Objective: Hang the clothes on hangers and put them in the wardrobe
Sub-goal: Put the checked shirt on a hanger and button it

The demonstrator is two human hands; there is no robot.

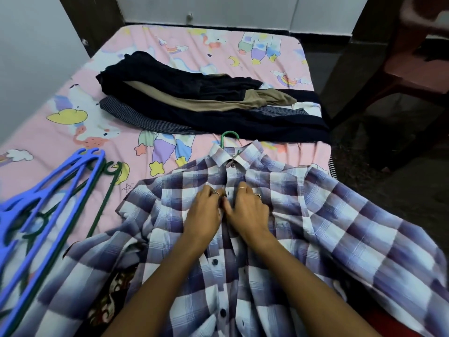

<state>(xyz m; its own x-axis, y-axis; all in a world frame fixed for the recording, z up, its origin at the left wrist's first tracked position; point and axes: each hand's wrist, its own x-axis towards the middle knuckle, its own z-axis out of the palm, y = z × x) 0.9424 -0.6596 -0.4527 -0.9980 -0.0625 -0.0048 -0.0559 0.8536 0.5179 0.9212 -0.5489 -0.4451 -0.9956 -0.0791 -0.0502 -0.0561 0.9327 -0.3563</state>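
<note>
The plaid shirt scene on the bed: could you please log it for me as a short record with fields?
surface: bed with pink cartoon sheet
garment in work: plaid shirt, front up
hanger in shirt: green hook showing above collar
left hand: pinching the placket
right hand: pinching the placket
spare hangers: blue and green, bed's left
waiting clothes: dark folded pile beyond shirt
</note>
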